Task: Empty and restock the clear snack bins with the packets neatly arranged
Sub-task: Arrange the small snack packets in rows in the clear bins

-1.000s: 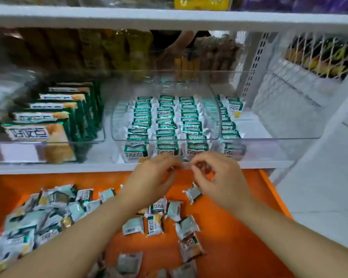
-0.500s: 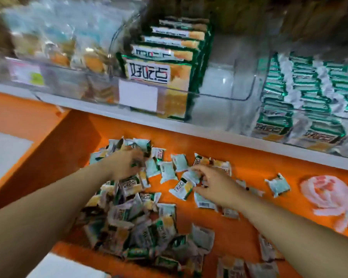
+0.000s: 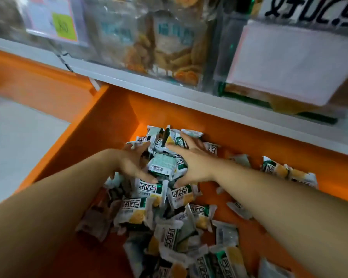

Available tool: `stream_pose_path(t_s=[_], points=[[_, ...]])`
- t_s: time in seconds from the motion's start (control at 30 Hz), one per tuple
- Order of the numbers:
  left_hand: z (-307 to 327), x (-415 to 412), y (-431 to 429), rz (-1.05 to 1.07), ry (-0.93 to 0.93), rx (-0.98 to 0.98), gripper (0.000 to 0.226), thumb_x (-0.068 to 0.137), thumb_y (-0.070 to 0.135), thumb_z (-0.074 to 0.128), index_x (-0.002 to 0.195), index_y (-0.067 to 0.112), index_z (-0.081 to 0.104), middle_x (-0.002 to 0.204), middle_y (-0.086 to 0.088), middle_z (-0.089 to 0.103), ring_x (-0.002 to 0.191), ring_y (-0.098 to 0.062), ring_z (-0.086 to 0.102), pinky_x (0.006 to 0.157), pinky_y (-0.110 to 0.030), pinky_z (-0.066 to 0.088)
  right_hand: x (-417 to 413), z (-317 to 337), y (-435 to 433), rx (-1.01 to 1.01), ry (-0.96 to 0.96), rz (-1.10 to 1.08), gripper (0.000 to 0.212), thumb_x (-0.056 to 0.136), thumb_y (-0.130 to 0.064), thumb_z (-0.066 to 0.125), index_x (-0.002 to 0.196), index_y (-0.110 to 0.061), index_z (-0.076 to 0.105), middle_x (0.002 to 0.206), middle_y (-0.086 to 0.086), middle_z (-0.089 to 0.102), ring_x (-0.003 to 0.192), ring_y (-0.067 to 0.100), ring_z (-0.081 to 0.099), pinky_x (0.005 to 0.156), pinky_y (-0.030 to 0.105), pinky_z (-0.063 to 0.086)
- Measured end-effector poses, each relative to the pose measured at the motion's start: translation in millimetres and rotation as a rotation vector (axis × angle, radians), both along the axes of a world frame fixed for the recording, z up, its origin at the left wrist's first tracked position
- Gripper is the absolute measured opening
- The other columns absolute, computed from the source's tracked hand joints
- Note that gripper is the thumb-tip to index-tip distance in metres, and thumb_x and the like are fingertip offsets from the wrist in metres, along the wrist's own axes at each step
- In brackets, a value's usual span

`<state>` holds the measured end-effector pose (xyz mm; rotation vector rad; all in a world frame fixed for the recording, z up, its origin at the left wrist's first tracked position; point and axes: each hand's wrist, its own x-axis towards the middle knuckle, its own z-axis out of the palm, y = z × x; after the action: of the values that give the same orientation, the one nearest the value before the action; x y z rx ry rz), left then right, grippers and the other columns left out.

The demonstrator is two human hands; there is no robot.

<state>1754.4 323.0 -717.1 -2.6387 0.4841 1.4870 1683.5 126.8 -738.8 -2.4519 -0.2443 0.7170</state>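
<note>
Orange shelf bed [image 3: 249, 149]: lower tier, holds all loose stock; white shelf edge [image 3: 169, 91] runs above it

Clear bin [image 3: 149, 47]: on the upper tier, blurred, pale biscuit packs inside; the tidy green-packet bin seen a second ago is now out of view as the head has swung left and closer

Heap of packets [image 3: 169, 217]: small green-and-white snack packets, tumbled on the orange bed, faces and ends pointing every way, no shared axis

Left hand [image 3: 133, 163], right hand [image 3: 195, 165]: half a second ago apart, each picking singly; now drawn together, both cupped with fingers curled round one clutch of packets [image 3: 169, 157] at the heap's far end. Judged: a bulk gather for the next restock load, sorting yet to come

Top packet [image 3: 163, 164]: in the clutch, between the palms, pale printed back up; long axis roughly across the view, one crimped end toward each hand
</note>
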Motion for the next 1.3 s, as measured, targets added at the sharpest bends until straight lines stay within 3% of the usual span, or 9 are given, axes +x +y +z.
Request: stream_pose_path(t_s=[0.17,0.37,0.5,0.57,0.67,0.9,1.03,1.17,1.3], points=[[-17,-1,-5,0.023,0.06,-0.094,0.119,0.075,0.062,0.067,0.148,0.029,-0.021,0.161,-0.002,0.003,0.145,-0.029,0.01,0.115,-0.04,0.024,16,-17,14,-0.134,0.073,0.12,0.106,0.057,-0.061,0.081,0.146,-0.046,0.024,0.159,-0.003,-0.01,0.144,0.033,-0.016,0.112,0.066,0.007],[-29,-43,-29,0.1,0.106,-0.279,0.106,0.079,0.045,0.073,0.152,0.03,-0.002,0.154,-0.002,0.027,0.14,-0.025,0.025,0.108,-0.03,0.031,-26,-15,-9,-0.166,-0.008,0.062,0.086,0.066,-0.058,0.077,0.14,-0.041,0.038,0.155,-0.001,0.017,0.141,0.031,0.002,0.115,0.049,0.008],[-33,-72,-60,0.124,0.117,-0.311,0.105,0.076,0.051,0.074,0.152,0.034,0.003,0.156,-0.009,0.014,0.144,-0.034,0.006,0.113,-0.051,0.028,-66,-6,-40,-0.164,0.039,-0.037,0.085,0.07,-0.059,0.074,0.143,-0.04,0.034,0.152,-0.003,0.022,0.14,0.027,0.01,0.115,0.046,0.012],[-35,-84,-74,0.133,0.15,-0.335,0.108,0.069,0.057,0.077,0.15,0.038,0.008,0.155,-0.009,0.019,0.143,-0.035,0.016,0.11,-0.053,0.032,-86,-2,-56,-0.178,0.071,-0.059,0.087,0.07,-0.061,0.072,0.144,-0.041,0.03,0.152,-0.005,0.021,0.14,0.026,0.013,0.115,0.047,0.016],[-32,-102,-95,0.175,0.211,-0.411,0.106,0.067,0.055,0.079,0.149,0.04,0.014,0.154,-0.006,0.026,0.133,-0.03,0.04,0.104,-0.043,0.044,-114,9,-79,-0.171,0.172,-0.083,0.097,0.066,-0.067,0.07,0.147,-0.042,0.023,0.154,-0.01,0.015,0.142,0.022,0.015,0.117,0.045,0.02],[-23,-151,-144,0.153,0.205,-0.558,0.091,0.076,0.04,0.078,0.148,0.031,0.023,0.147,-0.002,0.041,0.12,-0.022,0.054,0.094,-0.034,0.05,-159,41,-133,0.031,0.483,-0.308,0.101,0.053,-0.078,0.057,0.143,-0.044,0.029,0.157,-0.011,0.01,0.145,0.017,0.013,0.117,0.04,0.019],[-16,-169,-159,0.058,0.31,-0.546,0.102,0.075,0.042,0.078,0.15,0.036,0.01,0.155,-0.001,0.028,0.136,-0.022,0.037,0.099,-0.03,0.041,-186,45,-154,0.03,0.469,-0.384,0.077,0.073,-0.066,0.06,0.14,-0.04,0.035,0.156,-0.009,0.02,0.138,0.016,0.029,0.107,0.029,0.031],[-12,-172,-161,-0.28,0.316,-0.381,0.119,0.071,0.051,0.078,0.143,0.053,-0.016,0.161,-0.001,-0.003,0.144,-0.029,0.023,0.108,-0.048,0.037,-206,36,-158,-0.08,0.383,-0.349,0.077,0.079,-0.05,0.07,0.142,-0.035,0.03,0.148,-0.004,0.033,0.127,0.016,0.043,0.099,0.027,0.039],[-21,-182,-157,-0.237,0.188,-0.486,0.115,0.072,0.049,0.078,0.144,0.052,-0.011,0.159,-0.006,0.009,0.133,-0.029,0.04,0.098,-0.037,0.043,-213,30,-167,-0.05,0.361,-0.354,0.091,0.076,-0.047,0.075,0.147,-0.042,0.018,0.154,-0.006,0.026,0.134,0.017,0.036,0.106,0.031,0.037]])
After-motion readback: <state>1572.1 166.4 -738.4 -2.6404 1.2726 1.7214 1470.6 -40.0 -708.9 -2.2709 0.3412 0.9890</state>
